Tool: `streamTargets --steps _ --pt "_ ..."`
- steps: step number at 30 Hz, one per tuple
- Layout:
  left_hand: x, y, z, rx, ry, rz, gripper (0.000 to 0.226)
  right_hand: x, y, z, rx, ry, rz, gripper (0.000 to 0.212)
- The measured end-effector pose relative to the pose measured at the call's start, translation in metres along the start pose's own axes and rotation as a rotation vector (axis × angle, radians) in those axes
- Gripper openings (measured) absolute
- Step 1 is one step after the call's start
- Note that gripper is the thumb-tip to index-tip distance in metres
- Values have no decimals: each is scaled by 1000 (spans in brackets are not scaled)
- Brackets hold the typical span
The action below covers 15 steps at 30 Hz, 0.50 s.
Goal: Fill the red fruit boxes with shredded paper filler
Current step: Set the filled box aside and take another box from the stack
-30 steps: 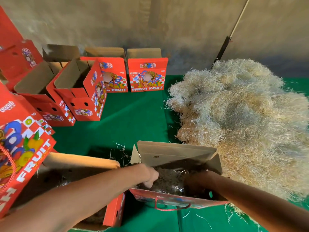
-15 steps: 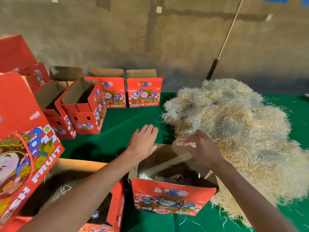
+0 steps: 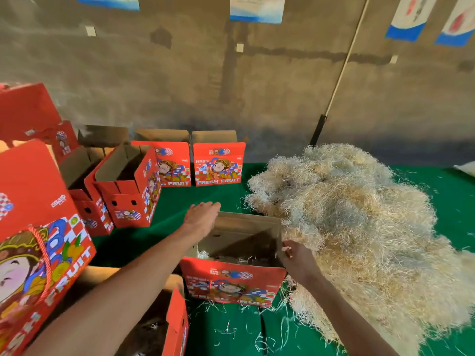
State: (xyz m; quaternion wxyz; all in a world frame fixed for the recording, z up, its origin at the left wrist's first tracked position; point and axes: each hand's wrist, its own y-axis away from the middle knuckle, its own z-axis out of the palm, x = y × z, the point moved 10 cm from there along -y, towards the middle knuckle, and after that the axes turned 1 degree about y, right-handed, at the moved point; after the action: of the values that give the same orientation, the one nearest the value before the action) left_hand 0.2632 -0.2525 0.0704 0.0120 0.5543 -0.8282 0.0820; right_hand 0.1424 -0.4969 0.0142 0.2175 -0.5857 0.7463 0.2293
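One open red fruit box (image 3: 232, 283) sits near the front of the green table (image 3: 195, 199), printed face toward the person, brown flaps up. A thin layer of shredded paper (image 3: 239, 259) shows low inside it. Left hand (image 3: 201, 218) is at the box's far-left flap, fingers straight and together, palm down, grip apart, holding nothing. Right hand (image 3: 298, 258) is at the box's right flap, fingers curled at the cardboard edge; looks like a pinch on the flap, though the exact contact is hard to see.

Just right of the box, touching its side, a big pile of pale shredded filler (image 3: 359, 232) covers much of the table. Loose strands (image 3: 259, 330) lie on the cloth in front of the box.

Left of the box, closer to the person, another open box (image 3: 174, 325) with some dark filling inside, partly hidden by the left forearm. Far left of the box, a large printed box (image 3: 38, 240) with a red cord handle. Behind the box, well apart, a group of open red boxes (image 3: 128, 186), and two more (image 3: 218, 164) standing against the grey wall (image 3: 231, 86). A thin pole (image 3: 339, 73) leans on that wall behind the pile.
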Motion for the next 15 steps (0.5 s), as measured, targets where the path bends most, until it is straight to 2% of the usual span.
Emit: streamTargets --steps 3,6,8,10,13,15 --pt "-24 -2 2 -26 -46 -37 22 -20 -16 17 7 -29 -23 25" --pt "-51 0 8 -102 -176 -90 41 -35 -35 49 -103 -67 -10 40" --pt "-71 0 7 -137 -267 -134 46 -47 -48 74 -196 -92 4 49" --pt "-89 -3 2 -155 -303 -171 42 -63 -61 98 -280 -208 41 50" --pt "-103 -5 -1 -171 -281 -160 28 -91 -76 127 -304 -344 116 48" --pt "-106 -3 -2 -177 -233 -139 23 -118 -80 148 -323 -359 90 42"
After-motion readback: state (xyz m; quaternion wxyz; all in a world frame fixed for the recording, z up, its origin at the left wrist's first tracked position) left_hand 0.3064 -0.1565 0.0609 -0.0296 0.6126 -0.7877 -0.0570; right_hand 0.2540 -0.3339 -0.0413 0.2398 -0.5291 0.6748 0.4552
